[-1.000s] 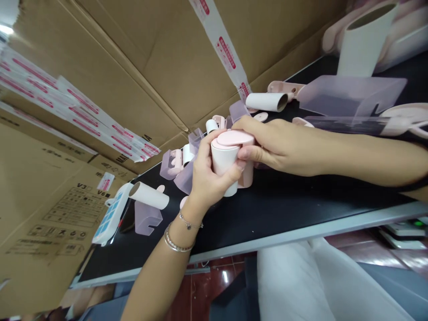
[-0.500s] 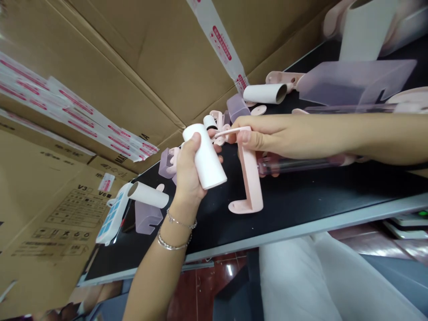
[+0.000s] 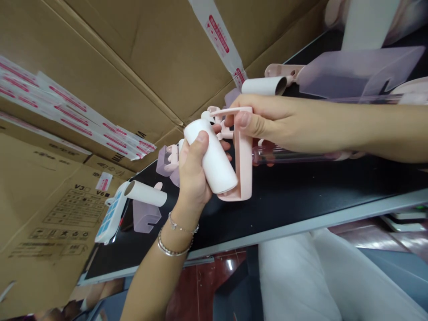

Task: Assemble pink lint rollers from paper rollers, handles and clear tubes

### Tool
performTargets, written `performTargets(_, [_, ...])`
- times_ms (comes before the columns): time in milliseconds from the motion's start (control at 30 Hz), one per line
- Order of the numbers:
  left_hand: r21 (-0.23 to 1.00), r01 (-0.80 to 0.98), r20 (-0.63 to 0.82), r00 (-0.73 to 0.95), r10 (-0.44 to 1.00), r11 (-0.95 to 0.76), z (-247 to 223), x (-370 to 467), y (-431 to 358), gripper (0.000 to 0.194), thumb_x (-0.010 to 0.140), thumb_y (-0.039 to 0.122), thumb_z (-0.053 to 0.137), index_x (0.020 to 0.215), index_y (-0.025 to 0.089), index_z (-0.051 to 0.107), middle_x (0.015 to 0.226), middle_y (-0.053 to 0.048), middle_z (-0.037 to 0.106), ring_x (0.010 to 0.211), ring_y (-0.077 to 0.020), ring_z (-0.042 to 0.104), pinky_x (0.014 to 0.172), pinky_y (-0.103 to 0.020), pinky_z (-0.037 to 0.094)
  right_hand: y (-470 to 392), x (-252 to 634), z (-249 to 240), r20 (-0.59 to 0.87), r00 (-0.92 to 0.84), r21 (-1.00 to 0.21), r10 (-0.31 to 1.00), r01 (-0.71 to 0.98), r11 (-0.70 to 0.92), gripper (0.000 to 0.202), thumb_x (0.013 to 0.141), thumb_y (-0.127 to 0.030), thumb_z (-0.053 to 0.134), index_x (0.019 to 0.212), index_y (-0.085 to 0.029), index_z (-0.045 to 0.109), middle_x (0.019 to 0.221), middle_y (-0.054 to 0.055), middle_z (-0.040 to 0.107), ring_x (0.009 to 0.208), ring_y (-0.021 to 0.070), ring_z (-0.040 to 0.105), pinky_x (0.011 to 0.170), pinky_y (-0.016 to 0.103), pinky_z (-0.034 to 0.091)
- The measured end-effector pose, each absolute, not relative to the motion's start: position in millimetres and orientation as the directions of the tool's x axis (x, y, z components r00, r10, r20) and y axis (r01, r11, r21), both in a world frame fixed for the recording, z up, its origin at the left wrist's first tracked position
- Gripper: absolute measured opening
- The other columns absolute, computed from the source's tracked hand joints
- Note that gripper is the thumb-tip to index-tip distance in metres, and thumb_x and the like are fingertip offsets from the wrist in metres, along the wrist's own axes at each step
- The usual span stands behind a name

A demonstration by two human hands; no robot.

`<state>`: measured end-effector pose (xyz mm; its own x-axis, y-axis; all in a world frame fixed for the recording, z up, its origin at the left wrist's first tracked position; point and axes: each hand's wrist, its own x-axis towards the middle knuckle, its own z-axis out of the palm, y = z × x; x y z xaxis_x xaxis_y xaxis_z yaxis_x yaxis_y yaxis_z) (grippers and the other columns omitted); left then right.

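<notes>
My left hand (image 3: 194, 174) is wrapped round a smooth white roll (image 3: 217, 160), thumb along its near side. To its right, my right hand (image 3: 264, 122) grips a pale pink U-shaped bracket (image 3: 244, 167) by its upper corner. The roll is tilted, its lower end overlapping the bracket's bottom arm in view; whether they touch I cannot tell. Below my right wrist lies a clear pinkish tube (image 3: 294, 155). Fingertips show at its left end, and whose they are is unclear. Small pink parts (image 3: 226, 129) sit behind my hands, partly hidden.
Cardboard boxes (image 3: 133, 58) wall off the far side of the black work surface (image 3: 301, 187). Cardboard tubes (image 3: 145, 192) lie at left and back. Translucent lilac covers (image 3: 354, 73) stand at right, and a white tray with blue squares (image 3: 112, 216) is at far left.
The pink bracket has moved left and slightly up in my right hand. The white roll has shifted a little right, so the two now overlap in view.
</notes>
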<state>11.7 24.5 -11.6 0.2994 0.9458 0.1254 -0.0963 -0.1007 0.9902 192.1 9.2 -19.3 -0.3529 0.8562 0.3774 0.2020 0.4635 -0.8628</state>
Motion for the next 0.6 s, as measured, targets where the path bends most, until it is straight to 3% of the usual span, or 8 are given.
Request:
performTargets(100, [0.987, -0.097, 0.15, 0.327, 0.933, -0.125, -12.8, 10.9, 25.2, 0.041, 0.079, 0.045, 0.066, 0.112, 0.023, 0.058, 0.093, -0.004, 0.07, 0.085, -0.0204, 0.07, 0.073, -0.029, 0.056, 8.5, 193.0, -17.9, 0.395, -0.382, -0.855, 0.836, 0.18, 0.487, 0.042, 0.097, -0.056, 0.032, 0.115, -0.022, 0.05, 0.067, -0.001, 0.059, 0.053, 0.011, 0.056, 0.047, 0.021, 0.042])
performTargets(267, [0.985, -0.073, 0.171, 0.324, 0.93, -0.156, -15.2, 10.4, 25.6, 0.034, 0.081, 0.045, 0.063, 0.108, 0.024, 0.058, 0.091, -0.003, 0.071, 0.086, -0.0199, 0.07, 0.077, -0.031, 0.056, 6.2, 192.1, -14.6, 0.386, -0.402, -0.856, 0.83, 0.18, 0.485, 0.038, 0.098, -0.052, 0.032, 0.106, -0.02, 0.052, 0.067, 0.0, 0.059, 0.055, 0.0108, 0.054, 0.049, 0.022, 0.041])
performTargets(467, [0.99, -0.042, 0.138, 0.366, 0.92, -0.132, -17.1, 11.7, 24.2, 0.033, 0.08, 0.049, 0.063, 0.107, 0.029, 0.061, 0.1, -0.003, 0.072, 0.102, -0.0247, 0.067, 0.081, -0.036, 0.055, 5.3, 191.6, -15.2, 0.361, -0.36, -0.857, 0.86, 0.235, 0.458, 0.037, 0.098, -0.053, 0.032, 0.088, -0.02, 0.045, 0.064, 0.0, 0.057, 0.05, 0.0094, 0.052, 0.048, 0.022, 0.038])
performTargets(600, [0.987, -0.094, 0.155, 0.397, 0.905, -0.127, -15.2, 12.7, 22.4, 0.027, 0.081, 0.041, 0.066, 0.104, 0.028, 0.061, 0.103, -0.002, 0.071, 0.103, -0.0226, 0.066, 0.088, -0.036, 0.054, 5.1, 192.4, -14.2, 0.332, -0.353, -0.854, 0.875, 0.281, 0.438, 0.037, 0.098, -0.054, 0.032, 0.091, -0.021, 0.046, 0.065, 0.0, 0.058, 0.051, 0.0108, 0.052, 0.05, 0.024, 0.039])
